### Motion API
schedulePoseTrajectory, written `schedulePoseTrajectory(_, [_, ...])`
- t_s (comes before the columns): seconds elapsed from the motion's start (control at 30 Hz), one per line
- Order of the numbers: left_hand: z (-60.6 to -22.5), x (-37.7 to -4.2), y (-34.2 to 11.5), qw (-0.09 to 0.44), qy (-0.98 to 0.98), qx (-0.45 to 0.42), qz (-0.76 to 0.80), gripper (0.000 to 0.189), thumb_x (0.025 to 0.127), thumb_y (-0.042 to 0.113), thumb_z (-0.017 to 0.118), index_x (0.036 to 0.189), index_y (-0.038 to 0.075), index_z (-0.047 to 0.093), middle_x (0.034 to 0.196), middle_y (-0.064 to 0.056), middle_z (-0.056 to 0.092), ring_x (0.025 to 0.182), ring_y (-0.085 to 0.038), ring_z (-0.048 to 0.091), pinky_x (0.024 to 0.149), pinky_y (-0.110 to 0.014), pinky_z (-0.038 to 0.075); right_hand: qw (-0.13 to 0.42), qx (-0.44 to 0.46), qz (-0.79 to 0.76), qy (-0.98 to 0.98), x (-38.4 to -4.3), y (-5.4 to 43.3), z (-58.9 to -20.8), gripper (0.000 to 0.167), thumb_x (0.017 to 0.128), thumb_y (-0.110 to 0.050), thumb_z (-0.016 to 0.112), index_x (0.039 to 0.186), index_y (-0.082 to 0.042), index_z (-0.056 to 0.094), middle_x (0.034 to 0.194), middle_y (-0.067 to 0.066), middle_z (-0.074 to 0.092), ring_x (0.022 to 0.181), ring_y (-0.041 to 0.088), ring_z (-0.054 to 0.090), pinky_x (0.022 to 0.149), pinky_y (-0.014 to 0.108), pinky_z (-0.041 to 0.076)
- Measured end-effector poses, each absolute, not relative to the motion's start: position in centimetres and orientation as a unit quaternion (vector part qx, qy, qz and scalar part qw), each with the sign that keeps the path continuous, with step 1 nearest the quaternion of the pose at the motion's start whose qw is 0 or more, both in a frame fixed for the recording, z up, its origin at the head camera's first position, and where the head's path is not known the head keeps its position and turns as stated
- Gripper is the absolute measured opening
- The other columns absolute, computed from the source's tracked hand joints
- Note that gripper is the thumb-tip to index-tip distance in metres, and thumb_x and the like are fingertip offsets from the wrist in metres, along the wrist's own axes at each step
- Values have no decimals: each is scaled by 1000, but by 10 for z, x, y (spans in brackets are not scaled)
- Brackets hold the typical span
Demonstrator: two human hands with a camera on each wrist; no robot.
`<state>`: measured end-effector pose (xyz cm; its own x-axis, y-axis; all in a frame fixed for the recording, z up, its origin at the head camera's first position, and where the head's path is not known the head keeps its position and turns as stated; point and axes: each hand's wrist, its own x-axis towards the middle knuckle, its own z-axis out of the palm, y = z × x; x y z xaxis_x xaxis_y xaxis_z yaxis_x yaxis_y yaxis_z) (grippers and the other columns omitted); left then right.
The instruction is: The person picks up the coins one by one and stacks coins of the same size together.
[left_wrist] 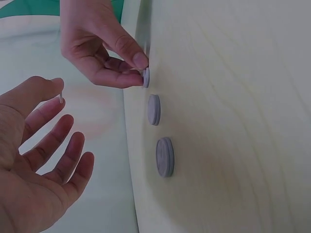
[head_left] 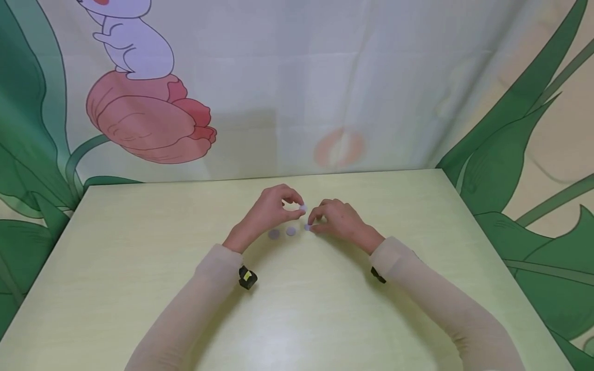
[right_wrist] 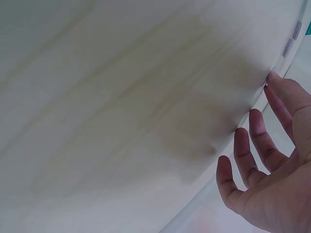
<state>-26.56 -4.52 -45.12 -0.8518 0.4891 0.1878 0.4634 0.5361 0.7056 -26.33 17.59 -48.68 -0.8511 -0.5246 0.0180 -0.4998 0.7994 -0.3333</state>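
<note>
Between thumb and forefinger, the left hand pinches a small pale disc above the table; in the left wrist view only a thin white sliver of it shows. Close by on the right, the right hand holds another pale disc by its edge, low at the tabletop. Two more round, grey-lilac discs lie flat in a row to its left: the nearer one and the farther one. In the right wrist view, the right fingers largely hide the held disc.
The pale wood-grain table stretches out around both hands. Behind it hangs a printed backdrop with a white animal on a pink flower and green leaves. A black wrist device is strapped at the left cuff.
</note>
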Motion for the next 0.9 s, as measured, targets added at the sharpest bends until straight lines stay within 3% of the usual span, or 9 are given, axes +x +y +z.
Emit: schedulePoseTrajectory(0.9, [-466, -269, -36, 56, 898, 262, 349, 14, 89, 21, 80, 99, 12, 77, 106, -4, 69, 103, -26, 61, 89, -41, 51, 49, -272, -166, 947, -264, 177, -485, 12, 90, -31, 79, 100, -25, 79, 101, 0, 67, 91, 18, 61, 72, 37, 51])
